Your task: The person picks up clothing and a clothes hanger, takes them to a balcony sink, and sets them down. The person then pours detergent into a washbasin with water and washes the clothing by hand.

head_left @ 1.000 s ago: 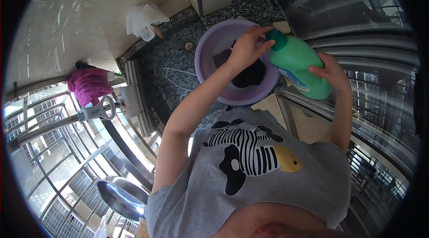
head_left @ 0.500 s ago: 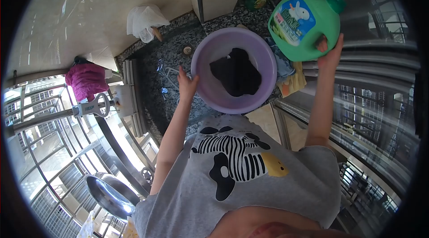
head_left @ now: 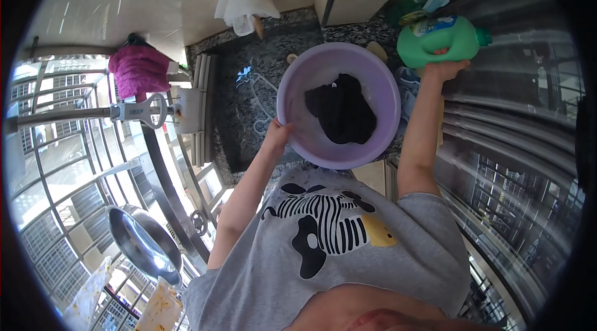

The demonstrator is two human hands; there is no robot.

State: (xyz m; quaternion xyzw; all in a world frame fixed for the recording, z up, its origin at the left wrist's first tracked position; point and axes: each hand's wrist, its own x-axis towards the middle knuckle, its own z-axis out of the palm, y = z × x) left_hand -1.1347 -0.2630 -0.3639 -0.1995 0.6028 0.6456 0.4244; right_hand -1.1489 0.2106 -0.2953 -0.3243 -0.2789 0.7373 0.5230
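Note:
A purple basin (head_left: 287, 82) stands in front of me with a dark piece of cloth (head_left: 342, 110) bunched up inside. My left hand (head_left: 277, 137) grips the basin's left rim, its thumb over the edge and the other fingers mostly hidden. Off the basin's far right side, my right hand (head_left: 445, 70) is wrapped round the handle of a green detergent jug (head_left: 429, 45). The jug's darker green cap points right, and its label shows only in part along the top.
A dark stone sink (head_left: 239, 113) with a wire hanger in it lies to the left. White netting (head_left: 245, 4) hangs on the wall, and a magenta towel (head_left: 140, 70) hangs at the window. Behind the jug is a green bottle (head_left: 404, 11). Folded blue cloth (head_left: 407, 85) lies right of the basin.
The jug has turned so its label faces more away from me, my right hand still on its handle. My left hand has closed on the basin's rim. The view has shifted.

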